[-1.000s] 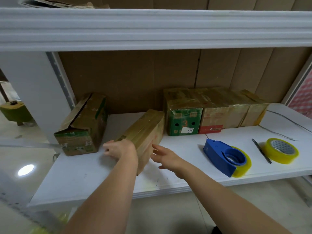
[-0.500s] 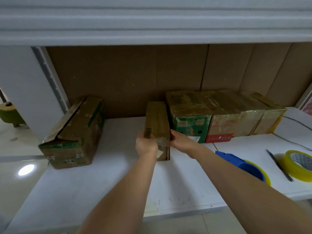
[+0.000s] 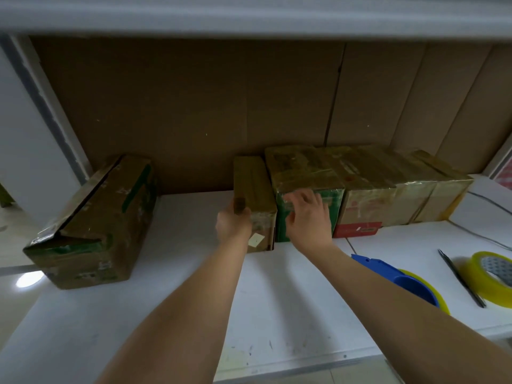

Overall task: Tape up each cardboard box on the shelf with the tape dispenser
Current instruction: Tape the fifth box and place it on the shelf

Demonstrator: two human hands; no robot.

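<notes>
The left hand (image 3: 233, 224) grips the front corner of the thin box (image 3: 253, 189), which stands on the white shelf (image 3: 171, 286) right beside the green box (image 3: 303, 178). The right hand (image 3: 309, 214) has its fingers spread loose in front of the green box and holds nothing. The blue tape dispenser (image 3: 399, 278) lies on the shelf to the right of the thin box, and the open box (image 3: 94, 220) sits well apart to its left.

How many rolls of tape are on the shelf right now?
2. One yellow roll sits in the blue tape dispenser, partly behind the right forearm; a loose yellow tape roll lies at the right edge, cut off by the frame. More may lie out of view.
</notes>
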